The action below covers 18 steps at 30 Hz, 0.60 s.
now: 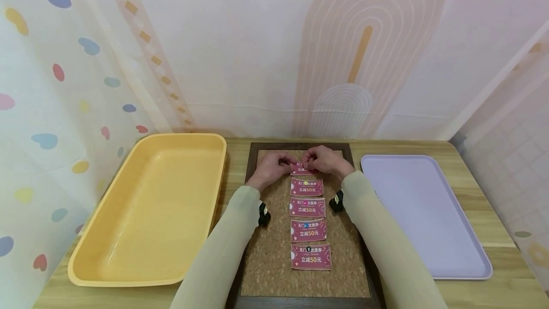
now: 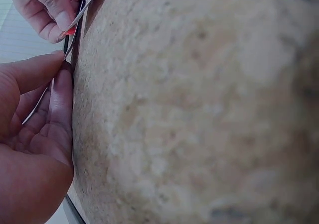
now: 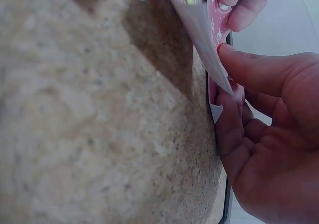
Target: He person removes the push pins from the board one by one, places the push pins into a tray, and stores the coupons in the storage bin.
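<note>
My left hand (image 1: 271, 168) pinches the left edge of the topmost pink coupon (image 1: 299, 170), near the far end of a framed corkboard (image 1: 268, 261). Opposite it, my right hand (image 1: 327, 160) has its thumb and fingers at the same coupon's upper part, partly covering it. A small red push pin (image 2: 70, 31) shows at the right thumb's tip in both wrist views. Below runs a column of several like coupons, each with a coloured pin at its upper middle: yellow-pinned (image 1: 313, 188), pink-pinned (image 1: 315, 210), blue-pinned (image 1: 317, 233) and black-pinned (image 1: 315, 262).
A deep yellow tray (image 1: 218, 180) stands left of the corkboard, and a shallow lilac tray (image 1: 424, 213) lies to its right. All rest on a wood-grain table (image 1: 493, 223). A patterned curtain (image 1: 240, 61) hangs behind.
</note>
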Available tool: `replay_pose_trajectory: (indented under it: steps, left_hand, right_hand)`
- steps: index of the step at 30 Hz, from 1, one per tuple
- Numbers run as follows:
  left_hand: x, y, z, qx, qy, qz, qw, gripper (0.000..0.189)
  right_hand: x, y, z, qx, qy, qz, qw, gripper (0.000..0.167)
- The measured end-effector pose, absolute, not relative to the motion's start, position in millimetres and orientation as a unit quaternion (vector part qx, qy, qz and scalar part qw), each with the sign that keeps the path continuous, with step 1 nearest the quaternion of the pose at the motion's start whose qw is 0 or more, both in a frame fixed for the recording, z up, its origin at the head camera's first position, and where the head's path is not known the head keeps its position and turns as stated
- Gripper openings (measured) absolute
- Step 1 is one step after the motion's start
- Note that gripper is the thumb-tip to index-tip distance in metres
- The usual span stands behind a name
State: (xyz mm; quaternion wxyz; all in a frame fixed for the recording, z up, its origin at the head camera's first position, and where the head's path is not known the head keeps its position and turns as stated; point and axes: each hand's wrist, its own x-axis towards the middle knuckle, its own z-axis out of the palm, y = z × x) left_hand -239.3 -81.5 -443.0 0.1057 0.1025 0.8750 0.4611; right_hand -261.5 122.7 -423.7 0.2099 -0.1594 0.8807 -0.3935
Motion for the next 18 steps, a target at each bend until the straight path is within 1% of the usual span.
replay_pose_trajectory:
  steps: [4,8,18]
  left_hand:
    - [-240.3,-80.5,-444.1,0.108,0.875,0.46,0.104,0.017]
    - [-241.5,-79.6,-441.3,0.098,0.878,0.458,0.098,0.017]
    - [-241.6,-78.6,-435.3,-0.006,0.895,0.441,0.071,0.015]
  right_hand:
    - [-259.2,127.7,-420.7,-0.151,0.877,-0.404,0.211,0.013]
    - [-256.5,131.0,-414.9,-0.156,0.881,-0.407,0.185,0.014]
    - [-253.0,130.3,-410.3,-0.151,0.878,-0.436,0.127,0.015]
